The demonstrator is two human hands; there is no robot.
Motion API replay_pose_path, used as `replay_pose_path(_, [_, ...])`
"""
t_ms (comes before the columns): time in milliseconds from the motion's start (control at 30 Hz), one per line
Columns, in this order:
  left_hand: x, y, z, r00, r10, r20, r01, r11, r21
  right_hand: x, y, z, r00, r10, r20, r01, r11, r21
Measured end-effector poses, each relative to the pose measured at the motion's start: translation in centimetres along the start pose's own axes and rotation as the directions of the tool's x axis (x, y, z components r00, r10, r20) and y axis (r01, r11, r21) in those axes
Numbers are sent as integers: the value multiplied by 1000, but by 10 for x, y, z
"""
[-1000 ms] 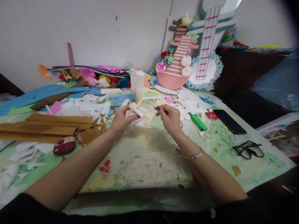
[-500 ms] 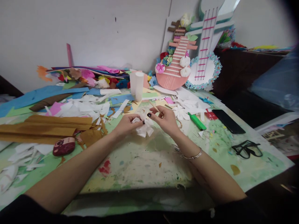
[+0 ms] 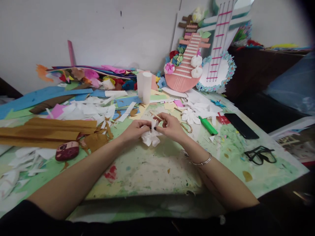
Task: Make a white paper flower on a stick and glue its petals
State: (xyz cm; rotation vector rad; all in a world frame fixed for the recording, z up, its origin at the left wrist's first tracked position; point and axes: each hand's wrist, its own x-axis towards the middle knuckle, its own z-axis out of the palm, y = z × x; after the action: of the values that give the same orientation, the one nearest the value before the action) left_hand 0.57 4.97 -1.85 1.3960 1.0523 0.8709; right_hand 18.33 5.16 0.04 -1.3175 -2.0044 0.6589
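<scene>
A white paper flower (image 3: 150,137) with crinkled petals is held up over the table between my two hands. My left hand (image 3: 136,131) pinches its left side between thumb and fingers. On the other side, my right hand (image 3: 169,126) has its thumb and fingertips closed at the flower's upper right. A thin wooden stick (image 3: 155,115) lies across the fingers of my right hand, pointing up and left. Just right of that hand are the gold handles of a pair of scissors (image 3: 187,127) and a cut-out white paper flower shape (image 3: 190,116).
Two white paper tubes (image 3: 147,88) stand behind my hands. Brown crepe paper (image 3: 49,131) and a dark red case (image 3: 67,150) lie left. A green marker-like item (image 3: 208,126), a phone (image 3: 241,126) and glasses (image 3: 260,155) lie right. Decorated paper instruments (image 3: 184,78) lean at the back.
My right hand has moved slightly left and closed on the paper flower, and the stick in it has tipped further left. The view has shifted a little.
</scene>
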Motion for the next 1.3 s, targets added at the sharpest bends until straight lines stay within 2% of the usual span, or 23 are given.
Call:
replay_pose_path(167, [3,-4,-2,997,51,-53,-51,999,2,-2,0,5,999,3,37,1,994,-110])
replay_pose_path(267, [3,-4,-3,988,81,-131,-88,995,-50,-2,4,8,1000,-18,11,19,997,-77])
replay_pose_path(367, [3,-5,-3,987,111,-113,-120,990,-79,-1,8,10,1000,-19,-11,18,998,-53])
replay_pose_path(467, [3,-4,-4,986,149,-68,-149,989,7,-1,10,11,999,-27,-28,25,997,-74])
replay_pose_path(633, [1,2,-3,982,176,-62,-166,975,148,-2,8,13,994,-59,-89,53,996,-78])
replay_pose_path(800, [0,2,-3,983,177,-49,-162,962,219,-4,4,14,986,-106,-130,100,994,-49])
replay_pose_path(967, [2,-2,-5,975,205,-82,-168,929,330,-5,2,15,983,-127,-136,124,992,-31])
replay_pose_path(1100, [2,-4,-5,944,310,-117,-232,871,433,-7,1,15,980,-129,-150,121,991,-59])
replay_pose_path(1300, [2,-6,-6,919,392,-53,-336,846,414,-7,1,15,976,-181,-119,177,983,-46])
